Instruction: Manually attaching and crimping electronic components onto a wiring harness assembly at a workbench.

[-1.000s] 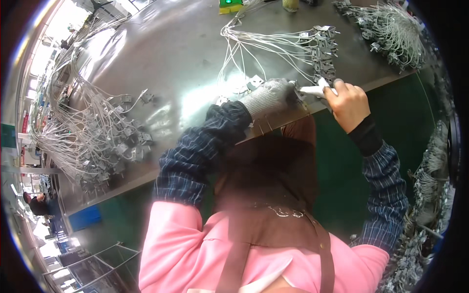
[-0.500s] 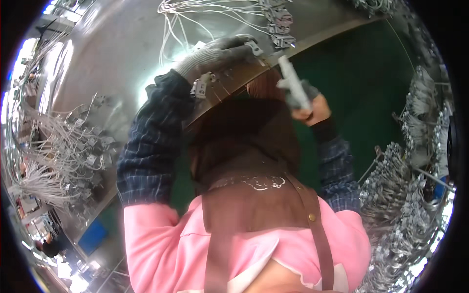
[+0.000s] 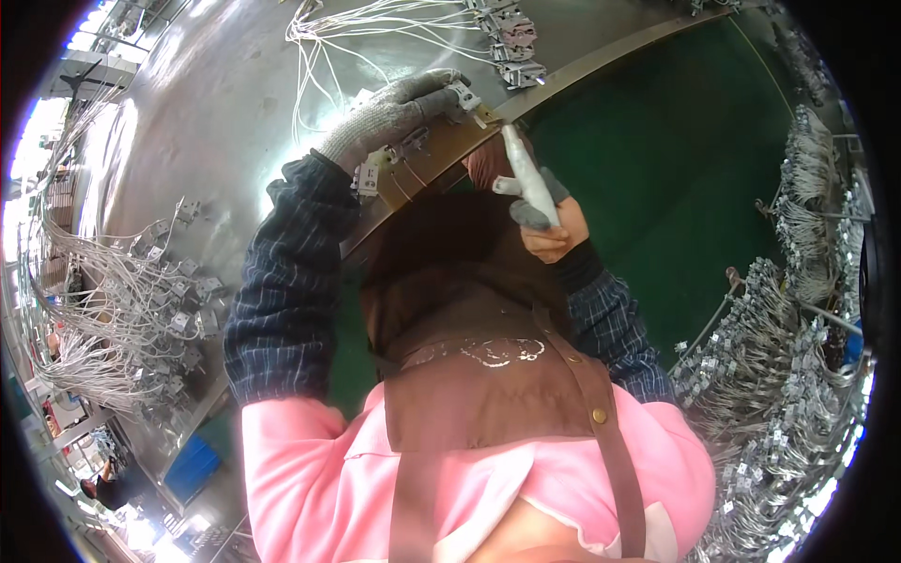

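Note:
My left hand, in a grey knitted glove, is at the bench edge with its fingers closed on a small silver-white metal part. My right hand has grey coverings on some fingers. It grips a slim white tool that looks wrapped and has a short stub on its side. The tool's narrow tip points up toward the part and is close to it; whether they touch I cannot tell. Beside my left wrist, another small metal part sits at the bench edge.
White wires run to a row of metal parts on the metal bench. More wired parts are heaped at left. Hanging bundles crowd the right, beside a rod. A blue bin is lower left.
My right hand has swung left with the white tool, bringing its tip closer to the metal part. My left hand, still on that part, appears slightly further left as the whole view shifts.

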### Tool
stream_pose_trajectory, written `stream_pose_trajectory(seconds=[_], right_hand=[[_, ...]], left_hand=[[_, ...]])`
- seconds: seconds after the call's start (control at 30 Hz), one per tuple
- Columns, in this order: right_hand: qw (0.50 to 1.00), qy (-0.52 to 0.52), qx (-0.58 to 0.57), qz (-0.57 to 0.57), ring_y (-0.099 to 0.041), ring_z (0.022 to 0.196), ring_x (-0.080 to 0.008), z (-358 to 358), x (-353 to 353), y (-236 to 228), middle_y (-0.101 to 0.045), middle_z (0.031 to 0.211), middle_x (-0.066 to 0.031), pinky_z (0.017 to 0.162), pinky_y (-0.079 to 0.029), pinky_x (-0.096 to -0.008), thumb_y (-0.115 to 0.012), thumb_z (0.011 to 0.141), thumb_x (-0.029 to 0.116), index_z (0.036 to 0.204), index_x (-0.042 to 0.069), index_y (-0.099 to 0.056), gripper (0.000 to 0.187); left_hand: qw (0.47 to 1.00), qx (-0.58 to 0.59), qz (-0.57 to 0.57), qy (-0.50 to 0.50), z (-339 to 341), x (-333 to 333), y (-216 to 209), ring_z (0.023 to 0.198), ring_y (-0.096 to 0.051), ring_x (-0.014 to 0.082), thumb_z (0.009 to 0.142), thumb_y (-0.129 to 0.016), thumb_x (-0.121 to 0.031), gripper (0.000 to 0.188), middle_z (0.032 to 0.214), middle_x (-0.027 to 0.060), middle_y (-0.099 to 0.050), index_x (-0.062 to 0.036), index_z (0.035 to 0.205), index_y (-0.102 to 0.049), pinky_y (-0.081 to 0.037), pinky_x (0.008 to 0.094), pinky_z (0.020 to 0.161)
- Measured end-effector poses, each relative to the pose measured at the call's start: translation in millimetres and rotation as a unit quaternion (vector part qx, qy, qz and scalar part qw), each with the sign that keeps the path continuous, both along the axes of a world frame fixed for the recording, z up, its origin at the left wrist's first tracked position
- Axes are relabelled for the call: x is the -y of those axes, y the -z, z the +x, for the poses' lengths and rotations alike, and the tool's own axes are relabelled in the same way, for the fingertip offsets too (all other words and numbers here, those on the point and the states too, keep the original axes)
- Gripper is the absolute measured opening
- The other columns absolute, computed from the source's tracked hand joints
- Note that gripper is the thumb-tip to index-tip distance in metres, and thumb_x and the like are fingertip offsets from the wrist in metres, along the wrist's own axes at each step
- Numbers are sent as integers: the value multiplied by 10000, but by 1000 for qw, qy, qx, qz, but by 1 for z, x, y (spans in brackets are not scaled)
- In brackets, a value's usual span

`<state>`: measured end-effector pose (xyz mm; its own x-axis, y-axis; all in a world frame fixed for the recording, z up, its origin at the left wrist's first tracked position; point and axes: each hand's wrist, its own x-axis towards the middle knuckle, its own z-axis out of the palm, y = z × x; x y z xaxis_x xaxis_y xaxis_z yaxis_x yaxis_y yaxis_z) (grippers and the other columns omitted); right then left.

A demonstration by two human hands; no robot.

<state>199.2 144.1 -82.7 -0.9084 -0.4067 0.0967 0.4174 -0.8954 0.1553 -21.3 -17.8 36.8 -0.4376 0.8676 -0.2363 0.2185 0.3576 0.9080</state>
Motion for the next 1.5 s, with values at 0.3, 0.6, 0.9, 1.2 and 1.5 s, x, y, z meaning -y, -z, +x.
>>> stream_pose_trajectory(seconds=[0.3, 0.6, 0.9, 1.2, 1.5], right_hand=[[997, 8, -73, -17, -347, 309, -95, -4, 1, 5, -521, 644, -153, 274, -289, -197, -267, 1004, 437, 1323, -63, -349, 598], [504, 384, -105, 766, -568, 511, -185, -10, 8, -16, -575, 727, -96, 429, -424, -320, -561, 931, 331, 1181, 54, -549, 373], [571, 271, -52, 773, -579, 656, -113, 9, -15, -65, -607, 802, -69, 465, -418, -278, -591, 797, 11, 1122, 8, -569, 326], [464, 330, -26, 822, -563, 609, -132, -43, -21, -97, -610, 714, -52, 550, -467, -271, -710, 809, 161, 981, 4, -581, 266], [551, 327, 86, 763, -655, 774, -193, -79, 10, -54, -669, 815, -130, 680, -508, -328, -744, 776, 369, 1063, -27, -591, 513]], left_hand=[[1000, 0, -4, -16, -6, -2, 14, 1013, -564, 92, 962, -524, -346, 417, 1092, 1, -629, -85, 1287, -538, -462, 250, 851], [996, -85, 14, 26, -13, -14, 16, 962, -609, 142, 974, -471, -347, 402, 1036, 84, -660, -54, 1234, -559, -472, 297, 857], [963, -215, -163, 3, -15, -6, -38, 832, -634, 201, 930, -459, -491, 536, 945, 158, -662, -30, 1166, -598, -485, 352, 764], [714, -697, 2, 66, -13, -54, 45, 1013, -592, 354, 806, -642, -362, 494, 1110, 205, -580, -48, 1179, -562, -467, 463, 874], [916, -371, -132, 79, -2, -9, 1, 1149, -491, 339, 805, -661, -451, 508, 1141, 136, -543, -158, 1215, -594, -432, 440, 949]])
